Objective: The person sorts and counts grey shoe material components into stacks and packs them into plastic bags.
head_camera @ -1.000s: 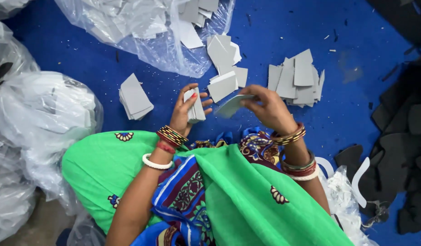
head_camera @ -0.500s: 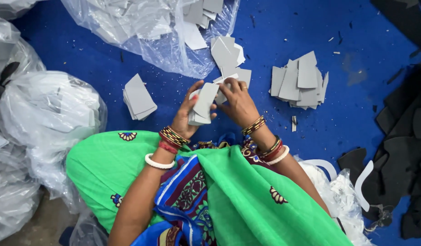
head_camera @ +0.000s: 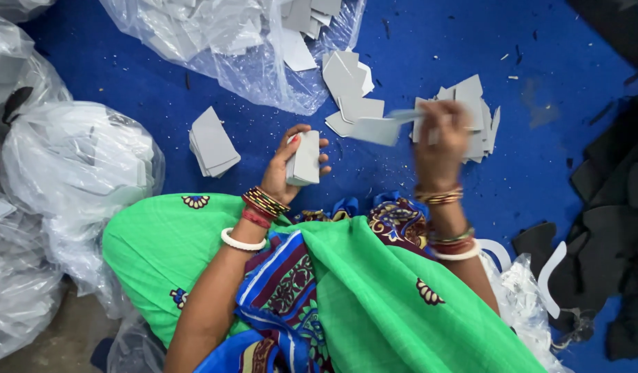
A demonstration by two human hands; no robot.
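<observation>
Nearest the camera, a lap draped in green cloth (head_camera: 374,304) with a blue and maroon patterned border; bangles on both wrists. Left hand (head_camera: 286,168) is curled around a small stack of grey cut pieces (head_camera: 306,157), held upright on edge, thumb on one face and fingers wrapped over the other. Right hand (head_camera: 440,141), blurred with motion, pinches a single grey piece (head_camera: 378,129) between thumb and fingers, the piece sticking out to the left, level with the held stack and a little apart from it. All lies on a blue floor covering (head_camera: 146,76). Left of the left hand, a neat pile of grey pieces (head_camera: 213,142) sits on the blue, corners slightly fanned. Behind the right hand, a looser fanned pile of grey pieces (head_camera: 478,114). Between them, further out, a few scattered grey pieces (head_camera: 350,83) lie below the mouth of a clear plastic bag (head_camera: 222,41) at the top, which holds many more grey pieces and spills some onto the blue. Along the left edge, knotted clear plastic bags (head_camera: 70,166), bulging, contents pale grey. At the right edge, a heap of black cut shapes (head_camera: 612,207); near it a white curved strip (head_camera: 552,273) and crumpled clear plastic (head_camera: 523,297).
</observation>
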